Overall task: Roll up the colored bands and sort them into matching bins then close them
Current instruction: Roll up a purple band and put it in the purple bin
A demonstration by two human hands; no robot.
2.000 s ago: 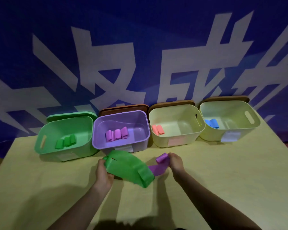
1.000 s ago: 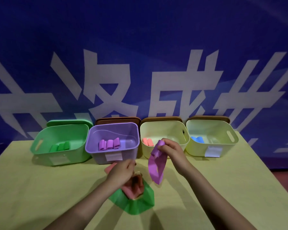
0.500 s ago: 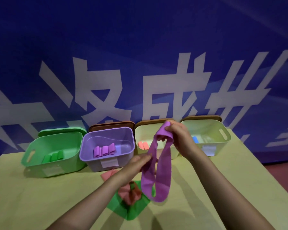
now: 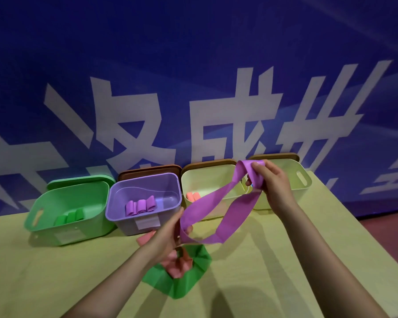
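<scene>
While both grip purple band (image 4: 216, 204) — L hand (image 4: 168, 232) pinches | R hand (image 4: 270, 182) pinches

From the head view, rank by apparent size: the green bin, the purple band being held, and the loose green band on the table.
1. green bin
2. purple band, stretched between both hands; closer to the camera, so the gap to the bin is unsure
3. loose green band, partly covered by pink bands

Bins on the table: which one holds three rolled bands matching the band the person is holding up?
The purple bin, second from the left; its three rolls match the purple band held by both hands.
</scene>
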